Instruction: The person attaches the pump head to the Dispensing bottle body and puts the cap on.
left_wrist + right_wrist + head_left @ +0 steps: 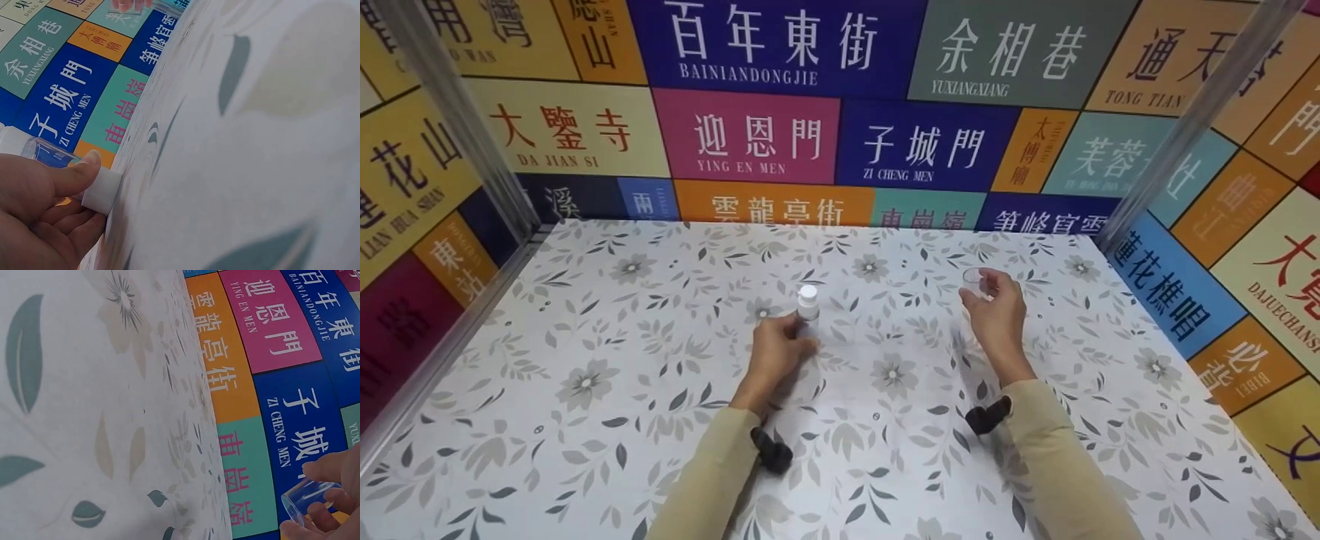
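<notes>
Left of the middle of the table, my left hand (781, 346) grips a small clear bottle (808, 304) with a white top. In the left wrist view the bottle (52, 152) shows white parts at both ends, and its lower white end (102, 190) meets the tabletop. My thumb and fingers wrap its lower part. Farther right, my right hand (997, 311) pinches a small transparent cup (972, 276) between thumb and fingers, above the table. The right wrist view shows the clear, round-rimmed cup (308, 498), partly covered by my fingers.
A white tabletop (889, 442) with a grey leaf and flower print spreads under both hands. Colourful panels with Chinese lettering (746, 135) stand behind and at both sides. Clear upright posts (1185, 127) rise at the back corners.
</notes>
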Tool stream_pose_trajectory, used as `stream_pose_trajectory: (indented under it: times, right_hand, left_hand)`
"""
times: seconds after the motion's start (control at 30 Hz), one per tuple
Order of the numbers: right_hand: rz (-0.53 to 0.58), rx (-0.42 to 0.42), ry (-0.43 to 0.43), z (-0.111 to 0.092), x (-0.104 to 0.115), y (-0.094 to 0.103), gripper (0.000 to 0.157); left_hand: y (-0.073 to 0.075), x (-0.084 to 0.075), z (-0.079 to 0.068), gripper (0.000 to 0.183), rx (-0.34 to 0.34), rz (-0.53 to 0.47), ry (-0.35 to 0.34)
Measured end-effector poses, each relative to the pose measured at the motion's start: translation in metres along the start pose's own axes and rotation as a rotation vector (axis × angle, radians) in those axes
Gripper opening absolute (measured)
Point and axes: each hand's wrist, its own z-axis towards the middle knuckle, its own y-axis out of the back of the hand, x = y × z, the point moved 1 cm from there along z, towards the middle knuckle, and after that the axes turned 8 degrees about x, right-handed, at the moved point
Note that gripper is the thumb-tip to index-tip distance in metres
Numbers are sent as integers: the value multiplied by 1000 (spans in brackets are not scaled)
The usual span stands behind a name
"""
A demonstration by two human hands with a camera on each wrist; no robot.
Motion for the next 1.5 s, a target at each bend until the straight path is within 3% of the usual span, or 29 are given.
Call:
stream_pose_trajectory:
  times: [0.43, 0.7, 1.03, 1.5]
  right_hand:
    - [1, -3, 186, -11, 40, -11, 47]
    - [-3, -5, 243, -18, 56, -16, 52]
    - [32, -12, 319, -26, 68, -24, 44]
    - [-14, 16, 440, -40, 77, -40, 41]
  left_hand:
    - [0, 1, 2, 38, -4, -11, 5]
    - [1, -1, 0, 35, -10, 15, -4]
    - [0, 0, 2, 26, -8, 10, -21]
    - [1, 3, 0, 35, -9, -20, -22]
